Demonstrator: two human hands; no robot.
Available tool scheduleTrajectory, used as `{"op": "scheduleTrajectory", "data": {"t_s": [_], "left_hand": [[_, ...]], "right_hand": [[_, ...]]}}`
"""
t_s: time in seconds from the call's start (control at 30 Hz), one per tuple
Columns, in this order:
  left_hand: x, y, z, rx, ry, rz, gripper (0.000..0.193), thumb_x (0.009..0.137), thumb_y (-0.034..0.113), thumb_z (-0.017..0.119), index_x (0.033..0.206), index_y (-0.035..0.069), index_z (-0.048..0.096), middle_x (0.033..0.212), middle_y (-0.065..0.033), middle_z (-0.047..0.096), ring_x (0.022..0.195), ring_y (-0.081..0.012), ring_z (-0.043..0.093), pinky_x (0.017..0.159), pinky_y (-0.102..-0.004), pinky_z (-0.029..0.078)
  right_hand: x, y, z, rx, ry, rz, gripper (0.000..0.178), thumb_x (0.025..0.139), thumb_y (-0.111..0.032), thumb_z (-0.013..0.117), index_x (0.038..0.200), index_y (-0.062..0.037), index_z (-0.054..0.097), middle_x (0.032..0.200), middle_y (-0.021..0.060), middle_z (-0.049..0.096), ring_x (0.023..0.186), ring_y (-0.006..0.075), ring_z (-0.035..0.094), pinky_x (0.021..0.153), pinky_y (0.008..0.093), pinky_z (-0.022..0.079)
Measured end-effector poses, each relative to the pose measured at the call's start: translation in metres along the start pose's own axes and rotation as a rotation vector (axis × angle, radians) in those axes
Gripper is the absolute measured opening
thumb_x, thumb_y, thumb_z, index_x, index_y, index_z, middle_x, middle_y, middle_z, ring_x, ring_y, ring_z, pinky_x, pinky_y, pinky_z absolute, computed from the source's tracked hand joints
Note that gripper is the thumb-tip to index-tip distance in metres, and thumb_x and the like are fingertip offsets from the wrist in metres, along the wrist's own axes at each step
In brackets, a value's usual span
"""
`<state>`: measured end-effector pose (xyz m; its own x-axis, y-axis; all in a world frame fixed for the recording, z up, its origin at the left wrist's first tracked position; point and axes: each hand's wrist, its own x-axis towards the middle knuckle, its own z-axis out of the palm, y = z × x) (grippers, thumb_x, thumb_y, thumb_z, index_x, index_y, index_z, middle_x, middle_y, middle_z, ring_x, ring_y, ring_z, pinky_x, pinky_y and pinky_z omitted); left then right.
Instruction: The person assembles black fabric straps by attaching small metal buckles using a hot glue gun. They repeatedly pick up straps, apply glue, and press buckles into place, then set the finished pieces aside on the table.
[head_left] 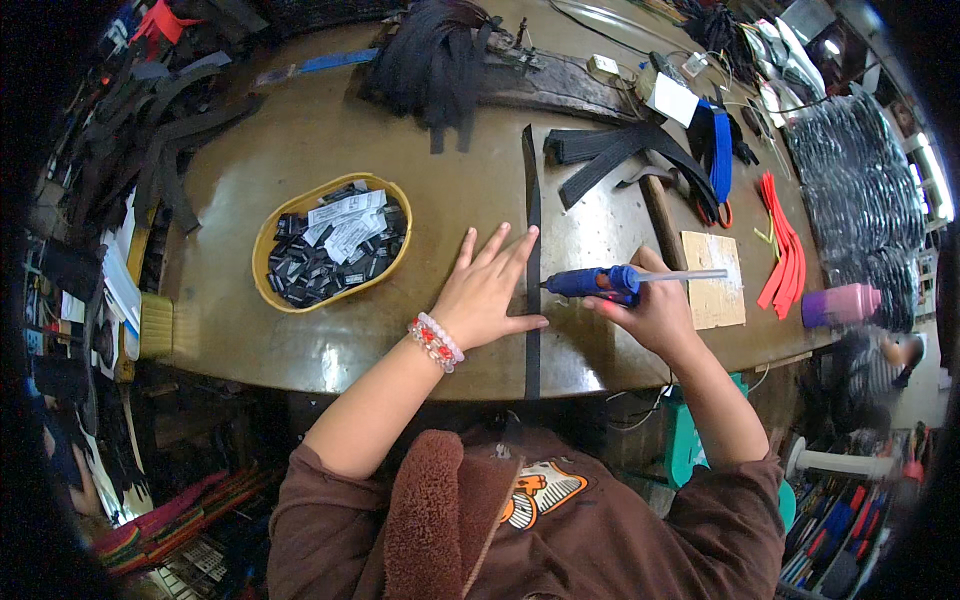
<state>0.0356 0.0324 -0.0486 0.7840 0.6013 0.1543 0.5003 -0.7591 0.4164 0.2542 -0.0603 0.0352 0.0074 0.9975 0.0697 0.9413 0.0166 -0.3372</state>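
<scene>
Two hands work one black strap (532,300) lying lengthwise on the table (300,160): left hand (488,295) spread flat pinning it, right hand (650,305) gripping a blue glue gun (600,283). The strap looks limp and light, best held flat.

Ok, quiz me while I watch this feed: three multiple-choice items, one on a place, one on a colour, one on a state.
1. Where is the yellow basket of black tags?
A. Left of the left hand
B. Right of the hammer
C. On the floor

2. What colour is the glue gun?
A. Red
B. Blue
C. Green

3. How is the left hand?
A. Clenched on the glue gun
B. Lifted off the table
C. Flat, fingers spread, beside the black strap

Answers: 1 A, it sits on the table left of that hand. 2 B, its body is blue in the right hand. 3 C, the palm lies down with its thumb reaching the strap.
</scene>
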Motion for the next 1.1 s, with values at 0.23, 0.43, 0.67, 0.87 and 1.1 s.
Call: {"op": "scheduleTrajectory", "data": {"t_s": [0.23, 0.43, 0.67, 0.87, 1.1], "left_hand": [[0.001, 0.001, -0.003, -0.009, 0.011, -0.003, 0.108, 0.071, 0.064, 0.063, 0.146, 0.005, 0.013, 0.148, -0.0132, 0.029, 0.139, -0.0325, 0.022, 0.112, -0.0527, 0.009], [0.004, 0.002, -0.005, 0.038, -0.023, 0.003, 0.112, 0.068, 0.061, 0.068, 0.147, 0.006, 0.01, 0.148, -0.0111, 0.03, 0.139, -0.0321, 0.022, 0.113, -0.0516, 0.008], [-0.003, 0.0, -0.014, -0.16, 0.108, 0.028, 0.098, 0.077, 0.053, 0.064, 0.147, 0.009, 0.013, 0.152, -0.0105, 0.022, 0.141, -0.034, 0.012, 0.113, -0.0521, 0.007], [-0.002, -0.005, -0.017, -0.263, 0.381, -0.002, 0.086, 0.079, 0.042, 0.066, 0.144, 0.008, 0.022, 0.15, -0.0108, 0.025, 0.139, -0.0381, 0.016, 0.111, -0.0547, 0.013], [0.003, -0.005, -0.011, -0.281, 0.32, -0.032, 0.077, 0.08, 0.026, 0.068, 0.142, 0.005, 0.027, 0.146, -0.0119, 0.034, 0.14, -0.0342, 0.019, 0.112, -0.0506, 0.014]], "right_hand": [[0.026, -0.022, 0.003, -0.157, 0.028, 0.015, 0.042, 0.074, -0.048, 0.07, 0.087, -0.0082, 0.069, 0.087, 0.0153, 0.055, 0.07, 0.0334, 0.061, 0.065, 0.0428, 0.05], [-0.036, 0.041, -0.022, 0.247, 0.178, 0.268, 0.032, 0.079, -0.029, 0.07, 0.095, -0.0013, 0.066, 0.092, 0.0152, 0.062, 0.087, 0.0288, 0.062, 0.076, 0.0385, 0.048], [-0.121, 0.146, 0.037, -0.287, 0.57, 0.881, 0.048, 0.082, -0.037, 0.069, 0.113, -0.0026, 0.056, 0.109, 0.0157, 0.057, 0.103, 0.029, 0.054, 0.085, 0.0382, 0.041], [-0.097, 0.077, 0.05, -0.076, 0.877, 0.174, 0.02, 0.074, -0.016, 0.073, 0.086, -0.0048, 0.061, 0.086, 0.0102, 0.057, 0.084, 0.0269, 0.053, 0.071, 0.0373, 0.039], [0.133, 0.137, 0.007, -0.37, 0.783, 0.073, 0.02, 0.078, -0.023, 0.068, 0.096, -0.0145, 0.067, 0.095, 0.0052, 0.059, 0.096, 0.0252, 0.053, 0.081, 0.0403, 0.038]]}}
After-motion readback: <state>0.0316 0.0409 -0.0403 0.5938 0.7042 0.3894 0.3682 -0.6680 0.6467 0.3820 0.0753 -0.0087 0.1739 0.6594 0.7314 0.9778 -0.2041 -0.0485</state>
